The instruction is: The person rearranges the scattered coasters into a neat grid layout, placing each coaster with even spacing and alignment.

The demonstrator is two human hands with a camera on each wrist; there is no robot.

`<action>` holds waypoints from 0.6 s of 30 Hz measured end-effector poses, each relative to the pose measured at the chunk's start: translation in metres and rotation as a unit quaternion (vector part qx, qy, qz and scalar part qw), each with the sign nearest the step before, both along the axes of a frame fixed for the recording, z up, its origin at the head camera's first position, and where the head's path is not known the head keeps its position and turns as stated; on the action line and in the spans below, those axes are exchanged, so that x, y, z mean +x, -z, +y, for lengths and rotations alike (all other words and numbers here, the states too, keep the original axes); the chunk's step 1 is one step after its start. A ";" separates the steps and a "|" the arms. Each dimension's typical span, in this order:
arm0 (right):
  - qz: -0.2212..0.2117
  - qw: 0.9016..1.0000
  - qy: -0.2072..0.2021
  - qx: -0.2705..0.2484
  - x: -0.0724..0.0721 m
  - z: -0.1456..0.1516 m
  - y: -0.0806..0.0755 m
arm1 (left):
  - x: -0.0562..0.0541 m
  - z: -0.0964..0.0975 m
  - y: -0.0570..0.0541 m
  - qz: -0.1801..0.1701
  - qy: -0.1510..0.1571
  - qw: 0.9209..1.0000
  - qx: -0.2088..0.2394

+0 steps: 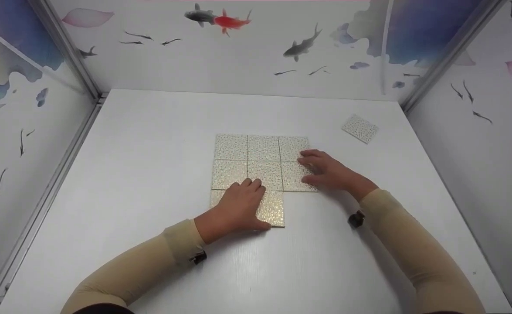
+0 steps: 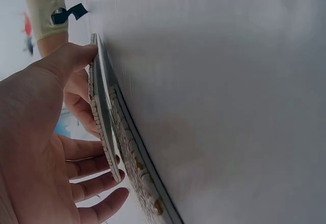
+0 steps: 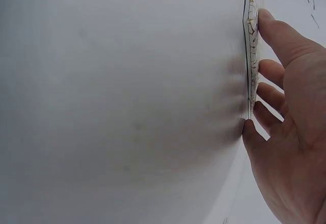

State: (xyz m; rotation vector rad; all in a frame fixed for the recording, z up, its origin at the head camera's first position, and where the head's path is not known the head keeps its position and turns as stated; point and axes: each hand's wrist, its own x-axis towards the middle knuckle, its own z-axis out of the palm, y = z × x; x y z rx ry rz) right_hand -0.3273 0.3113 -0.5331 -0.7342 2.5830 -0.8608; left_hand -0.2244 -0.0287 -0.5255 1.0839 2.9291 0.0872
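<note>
Several square tiles with a speckled white-and-gold face form a block on the white table. My left hand holds a tile in the nearest row, its thumb at the near edge and its fingers reaching over the far side. In the left wrist view this held tile is tilted, with a gap between it and the tile beside it. My right hand rests with spread fingers at the block's right side, thumb and fingertips right at the tile edge.
A loose tile lies turned at an angle near the back right of the table. White panels printed with fish surround the table at the back and both sides, joined by metal corner posts.
</note>
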 end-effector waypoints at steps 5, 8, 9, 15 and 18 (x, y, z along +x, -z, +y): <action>0.005 1.000 -0.007 0.010 0.000 0.000 0.000 | 0.001 0.001 0.000 -0.014 -0.001 1.000 0.002; 0.009 1.000 -0.006 0.011 0.000 0.001 0.001 | 0.001 0.002 0.000 -0.012 0.000 1.000 0.001; 0.009 1.000 -0.006 0.010 0.000 0.001 0.000 | 0.001 0.003 0.000 -0.010 0.000 1.000 0.000; 0.010 1.000 0.001 0.012 0.000 0.001 0.002 | 0.002 0.004 0.001 -0.009 -0.001 1.000 -0.003; 0.009 1.000 0.003 0.014 -0.001 0.001 0.003 | 0.003 0.005 0.000 -0.009 -0.001 1.000 -0.008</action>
